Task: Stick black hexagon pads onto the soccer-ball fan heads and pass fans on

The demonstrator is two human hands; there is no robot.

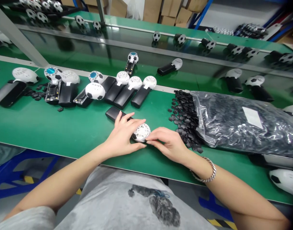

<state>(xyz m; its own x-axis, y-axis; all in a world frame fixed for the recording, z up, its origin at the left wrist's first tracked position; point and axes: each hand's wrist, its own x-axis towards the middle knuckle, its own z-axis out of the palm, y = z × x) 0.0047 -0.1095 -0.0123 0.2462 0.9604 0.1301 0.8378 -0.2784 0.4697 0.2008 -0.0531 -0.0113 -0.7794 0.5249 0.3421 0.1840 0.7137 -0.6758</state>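
Observation:
My left hand (121, 135) holds down a device with a white, openwork soccer-ball head (142, 132) and a black handle (114, 113), lying on the green table. Its fingers reach over the neck, and the thumb lies along the near side of the ball. At the ball's right edge, my right hand (169, 143) pinches thumb and forefinger together. Whatever is between those fingertips is too small to make out. Just beyond the right hand spreads a pile of small black pentagonal pieces (186, 111), spilling from a clear plastic bag (223, 127).
Several similar ball-headed devices (122, 92) stand in a row behind my hands. Some at the left have open housings (52, 91) near loose black pieces (36, 92). Beyond a pale rail runs a shiny green belt (146, 60) carrying more devices. A white ball head (285, 180) lies at the right.

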